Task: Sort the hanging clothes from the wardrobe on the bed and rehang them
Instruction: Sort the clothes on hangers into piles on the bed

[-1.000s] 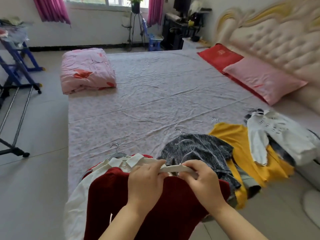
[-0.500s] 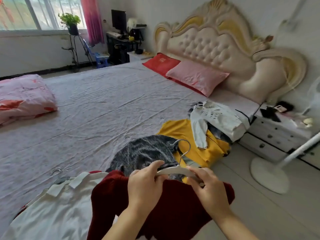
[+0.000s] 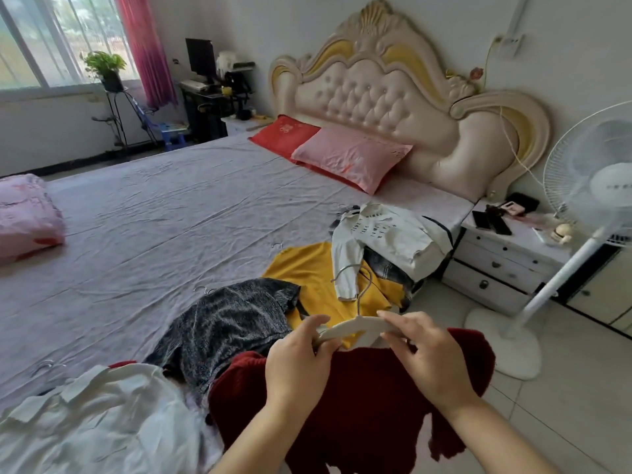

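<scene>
At the left, a white shirt point(image 3: 102, 415) and then a grey speckled top point(image 3: 232, 323) are laid out on the bed point(image 3: 154, 206). In the middle, a white hanger point(image 3: 355, 325) is pinched at one end by the left hand point(image 3: 297, 364) and at the other by the right hand point(image 3: 427, 357), with a dark red sweater point(image 3: 369, 405) held just off the bed's edge. Further right, a yellow top point(image 3: 314, 271) and a white jacket point(image 3: 390, 234) are left lying. The laying-out is judged largely done; rehanging is barely begun.
</scene>
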`<state>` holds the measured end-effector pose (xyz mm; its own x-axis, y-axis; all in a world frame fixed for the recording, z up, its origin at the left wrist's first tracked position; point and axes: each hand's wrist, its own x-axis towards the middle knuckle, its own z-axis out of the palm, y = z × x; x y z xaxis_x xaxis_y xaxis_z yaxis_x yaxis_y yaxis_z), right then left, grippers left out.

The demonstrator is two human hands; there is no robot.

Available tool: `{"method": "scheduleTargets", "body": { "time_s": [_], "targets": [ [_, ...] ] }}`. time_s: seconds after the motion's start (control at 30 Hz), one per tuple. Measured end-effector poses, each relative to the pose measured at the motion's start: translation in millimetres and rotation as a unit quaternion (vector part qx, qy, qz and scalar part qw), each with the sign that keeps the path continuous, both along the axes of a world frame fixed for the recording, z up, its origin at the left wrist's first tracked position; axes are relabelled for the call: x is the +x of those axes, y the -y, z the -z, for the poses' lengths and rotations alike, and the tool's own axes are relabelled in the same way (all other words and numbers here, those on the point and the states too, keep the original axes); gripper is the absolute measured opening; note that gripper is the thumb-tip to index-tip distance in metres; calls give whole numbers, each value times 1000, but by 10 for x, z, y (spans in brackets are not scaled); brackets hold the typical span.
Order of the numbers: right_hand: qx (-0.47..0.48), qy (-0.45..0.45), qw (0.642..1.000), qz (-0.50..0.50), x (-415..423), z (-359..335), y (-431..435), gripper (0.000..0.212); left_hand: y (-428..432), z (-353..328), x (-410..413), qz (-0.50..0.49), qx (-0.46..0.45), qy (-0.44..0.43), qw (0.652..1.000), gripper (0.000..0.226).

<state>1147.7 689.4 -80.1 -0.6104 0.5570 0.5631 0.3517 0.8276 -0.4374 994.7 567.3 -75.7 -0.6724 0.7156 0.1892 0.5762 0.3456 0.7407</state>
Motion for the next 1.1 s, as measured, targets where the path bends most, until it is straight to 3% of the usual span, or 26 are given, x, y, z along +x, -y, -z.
{"method": "scheduleTargets", "body": {
  "time_s": [0.33,0.63,0.87,1.1],
  "targets": [
    [66,9,998,4,-350,-44,-1333,43,-1190,116,-319,51,29,49,997,37],
    [21,22,999,-26,-1278,101,-2583,46,-2359,263,-1208,37,2,70,997,39],
    [-21,47,997,-53,-2047,188,-3265,41,-2896,359,-1796,6,-9,75,997,38],
    [-59,87,985,-135,-3107,373,-4064,39,-3480,570,-2513,-97,-13,80,992,37]
  ]
}}
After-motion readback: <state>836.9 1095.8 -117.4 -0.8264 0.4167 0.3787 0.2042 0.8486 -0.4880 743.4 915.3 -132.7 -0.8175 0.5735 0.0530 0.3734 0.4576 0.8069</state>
